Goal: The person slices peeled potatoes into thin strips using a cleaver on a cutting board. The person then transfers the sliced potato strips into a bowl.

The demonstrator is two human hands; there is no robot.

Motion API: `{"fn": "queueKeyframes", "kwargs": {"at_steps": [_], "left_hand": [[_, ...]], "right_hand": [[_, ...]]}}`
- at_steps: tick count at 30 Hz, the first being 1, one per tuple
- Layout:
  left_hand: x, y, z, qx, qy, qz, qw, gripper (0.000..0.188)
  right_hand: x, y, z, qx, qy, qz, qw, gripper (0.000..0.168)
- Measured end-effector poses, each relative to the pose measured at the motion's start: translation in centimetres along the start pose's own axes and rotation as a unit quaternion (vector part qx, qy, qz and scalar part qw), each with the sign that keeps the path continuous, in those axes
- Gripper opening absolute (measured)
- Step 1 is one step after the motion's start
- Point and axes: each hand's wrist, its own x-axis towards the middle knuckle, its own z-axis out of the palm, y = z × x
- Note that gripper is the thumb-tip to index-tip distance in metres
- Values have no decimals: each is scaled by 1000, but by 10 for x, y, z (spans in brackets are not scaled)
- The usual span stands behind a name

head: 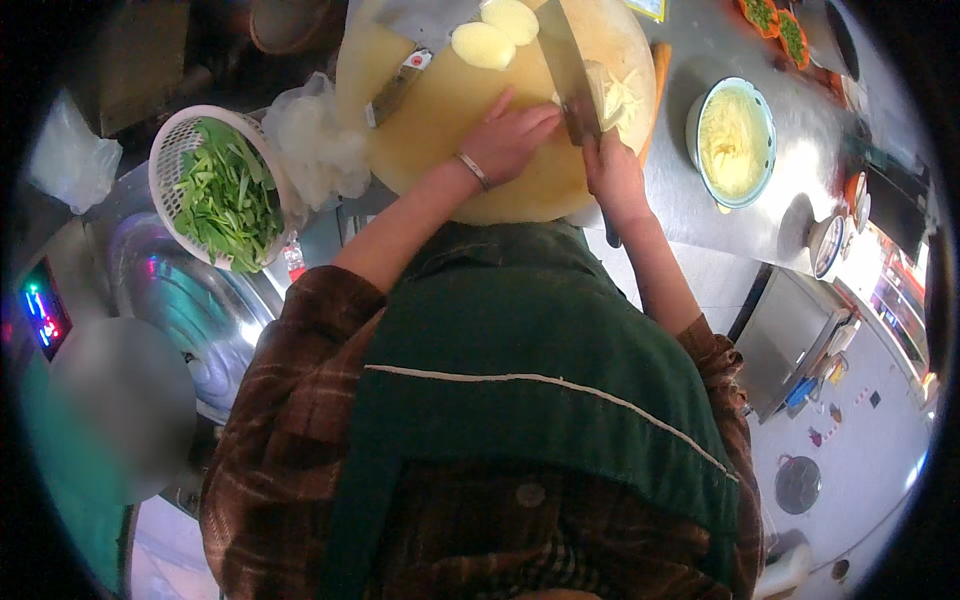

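A large round cutting board [442,142] lies before me. My right hand [616,171] is closed around the handle of a cleaver [564,67], whose broad blade points away from me over the board. To its left my left hand [514,139] rests low over the board, fingertips close to the blade; whether a piece lies under them cannot be seen. Pale shreds and slices [621,97], apparently potato, lie right of the blade. Two peeled potato pieces [484,46] sit at the board's far side. A peeler-like tool or packet [397,86] lies on the left part.
An enamel basin [694,142] of pale shreds stands on the metal counter [802,150] at right. At left are a white plastic basket [176,126] of cut greens, a translucent plastic bag [319,142] and a metal sink [187,300]. A person [67,435] is at far left.
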Motion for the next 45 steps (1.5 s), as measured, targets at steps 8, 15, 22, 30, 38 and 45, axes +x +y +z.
{"fn": "queueKeyframes", "kwargs": {"at_steps": [8, 15, 22, 30, 38, 45], "left_hand": [[-4, -6, 6, -22, 19, 5, 1000, 39], [-2, -2, 3, 17, -7, 12, 1000, 41], [-3, 2, -5, -36, 26, 5, 999, 41], [-2, 16, -17, -231, 90, -129, 960, 32], [37, 48, -18, -681, 153, -436, 568, 41], [87, 94, -28, -919, 48, -181, 348, 61]], "right_hand": [[4, -13, -24, 49, -60, 22, 997, 29], [0, 0, 3, 75, -15, 27, 997, 26], [6, -7, -25, 67, -41, 11, 997, 25], [5, 5, -61, 230, -100, 78, 965, 28], [-2, 21, -80, 433, -151, 34, 888, 33], [-23, 43, -107, 561, -220, 23, 798, 35]]}}
